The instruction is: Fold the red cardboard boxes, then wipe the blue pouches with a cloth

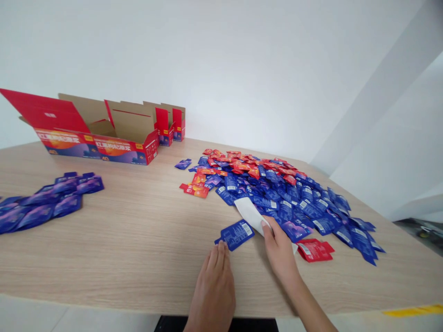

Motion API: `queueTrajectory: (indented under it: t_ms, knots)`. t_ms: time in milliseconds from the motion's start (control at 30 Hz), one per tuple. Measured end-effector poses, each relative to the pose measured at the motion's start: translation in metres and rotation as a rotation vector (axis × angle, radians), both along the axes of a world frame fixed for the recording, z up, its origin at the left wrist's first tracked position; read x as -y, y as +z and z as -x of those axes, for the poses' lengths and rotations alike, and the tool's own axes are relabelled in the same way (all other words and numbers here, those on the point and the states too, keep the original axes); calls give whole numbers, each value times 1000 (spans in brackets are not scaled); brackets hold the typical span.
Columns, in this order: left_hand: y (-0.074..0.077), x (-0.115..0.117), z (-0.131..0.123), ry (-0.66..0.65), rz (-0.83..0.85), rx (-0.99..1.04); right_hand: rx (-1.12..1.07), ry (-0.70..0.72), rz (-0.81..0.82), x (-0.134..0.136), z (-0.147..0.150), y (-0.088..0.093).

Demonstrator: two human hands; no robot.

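Note:
My left hand [217, 281] rests near the table's front edge, its fingers pressed together. The fingertips are on the narrow neck of a blue pouch [238, 234] lying with its barcode side up; my thumb is hidden. To the right, my right hand [279, 246] grips a folded white cloth or tissue [249, 213], thumb on top. This white piece hangs over the near edge of a large pile of blue pouches [285, 210]. A red pouch [314, 250] lies just right of my right hand.
Red pouches [254, 171] cover the pile's back. Overlapping blue pouches [44, 203] form rows at the left. Behind them stand open red cartons [121, 151], with two smaller open boxes [165, 133] beside them against the wall. Yellow tape [413, 311] marks the front right edge.

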State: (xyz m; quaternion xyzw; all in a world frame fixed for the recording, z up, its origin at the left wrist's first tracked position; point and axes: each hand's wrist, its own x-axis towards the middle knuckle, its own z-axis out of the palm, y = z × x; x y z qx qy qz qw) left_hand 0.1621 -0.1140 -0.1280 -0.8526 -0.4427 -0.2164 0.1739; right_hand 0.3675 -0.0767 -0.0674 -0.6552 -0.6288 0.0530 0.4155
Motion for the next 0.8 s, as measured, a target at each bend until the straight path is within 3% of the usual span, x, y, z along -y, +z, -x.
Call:
queueTrajectory:
  t_ms: [67,200,233,333,400,467,567,667,733,800]
  knots:
    - [1,-2,-1,-6,-3,36,13,93,9,9,20,-2]
    - [5,-4,-4,-18,5,85,192,455,47,14,46,-24]
    - [4,-4,-4,-16,-7,84,221,455,49,12,42,-29]
    - [0,-4,-4,-13,-19,65,224,252,50,1,7,-34]
    - [-2,-3,-3,-5,2,65,208,129,46,-3,-14,-27]
    - [-1,-3,-2,7,17,68,184,74,37,-1,-16,-18]
    - [6,-3,-2,-8,42,76,139,151,13,9,18,-13]
    - [9,-4,-1,-28,51,77,196,406,21,15,46,-23]
    - [6,-4,-1,-29,22,67,234,449,34,14,39,-31]
    - [1,-3,-1,-21,7,56,232,326,45,11,13,-36]
